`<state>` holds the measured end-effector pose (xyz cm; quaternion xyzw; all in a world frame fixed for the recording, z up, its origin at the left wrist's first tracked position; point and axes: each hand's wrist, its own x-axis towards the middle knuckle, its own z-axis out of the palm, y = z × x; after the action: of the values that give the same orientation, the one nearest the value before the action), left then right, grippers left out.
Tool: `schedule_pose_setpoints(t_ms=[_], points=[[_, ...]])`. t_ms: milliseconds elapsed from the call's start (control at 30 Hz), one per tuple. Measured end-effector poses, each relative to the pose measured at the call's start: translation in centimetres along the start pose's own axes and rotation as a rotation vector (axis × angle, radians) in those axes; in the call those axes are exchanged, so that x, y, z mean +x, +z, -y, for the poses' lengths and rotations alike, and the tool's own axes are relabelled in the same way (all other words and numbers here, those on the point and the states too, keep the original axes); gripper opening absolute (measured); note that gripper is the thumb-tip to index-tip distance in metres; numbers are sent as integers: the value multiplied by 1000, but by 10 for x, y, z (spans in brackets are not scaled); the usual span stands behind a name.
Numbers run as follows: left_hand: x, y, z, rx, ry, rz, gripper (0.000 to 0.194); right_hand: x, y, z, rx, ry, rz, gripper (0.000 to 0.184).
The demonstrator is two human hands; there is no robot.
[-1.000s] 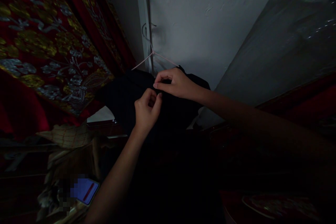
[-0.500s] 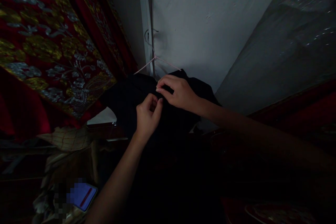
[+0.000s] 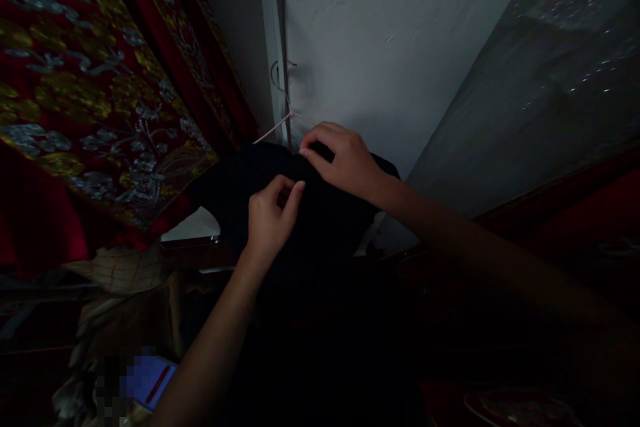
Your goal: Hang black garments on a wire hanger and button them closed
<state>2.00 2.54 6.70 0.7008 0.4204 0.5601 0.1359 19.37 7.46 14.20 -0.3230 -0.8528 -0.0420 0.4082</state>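
Head view, dimly lit: a plain black or very dark cloth garment [image 3: 325, 217] hangs from a thin, pale wire hanger [image 3: 291, 113] with a curved metal hook, against a tall, narrow, light-grey strip [image 3: 274, 33] beside a pale, scuffed wall panel [image 3: 385, 33]. What the hook catches on is unclear. The garment's shoulders spread to both sides below the hanger, and its length drops away from the hanger into shadow, where the lower edge is lost.

Two bare hands work at the upper part of the garment. The right hand [image 3: 347, 157], nearer the hanger, is just below it and to its right, thumb and forefinger rounded into a loop with the tips close together. The left hand [image 3: 267, 217] is lower, below the hanger and slightly to its left, loosely curled, thumb raised towards the right hand's fingertips. The cloth is too dark to tell whether either hand pinches a fold.

Left of the hanger hangs red fabric with gold and silver sequined flowers [image 3: 75, 97]; well below it to the left, a phone with a lit blue screen [image 3: 156, 383]. Shiny clear plastic sheeting [image 3: 565, 73] is to its right.
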Motion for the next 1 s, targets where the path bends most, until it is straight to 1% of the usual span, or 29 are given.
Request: schedule_pose_setpoints(t_ms=[100,133,167,233,300,333,400,467,533,700,900,1000], points=[[23,-15,-1,106,128,-88,14,-10,9,-4,-75,13,82,15],[31,-18,-1,146,163,-91,12,-12,11,-5,-106,12,104,18],[39,-20,0,186,189,-60,14,-12,14,-6,-135,9,118,19],[51,-23,1,255,220,56,19,-11,16,-6,-172,12,110,19],[56,-23,1,297,248,134,19,-10,16,-3,-170,21,70,15],[57,-23,0,305,261,138,17,-10,15,-2,-158,26,46,13],[55,-24,-3,298,284,96,13,-11,13,2,-133,23,7,12],[52,-26,-6,283,299,55,8,-13,12,4,-114,3,-5,14],[50,-29,-8,278,302,44,6,-14,11,5,-82,-29,5,18],[55,-36,-7,275,273,89,8,-10,12,1,-11,-131,-18,21],[58,-40,-7,188,173,150,12,0,13,-9,-42,-280,-2,24],[59,-40,-10,152,115,151,15,1,19,-18,-85,-380,-52,24]])
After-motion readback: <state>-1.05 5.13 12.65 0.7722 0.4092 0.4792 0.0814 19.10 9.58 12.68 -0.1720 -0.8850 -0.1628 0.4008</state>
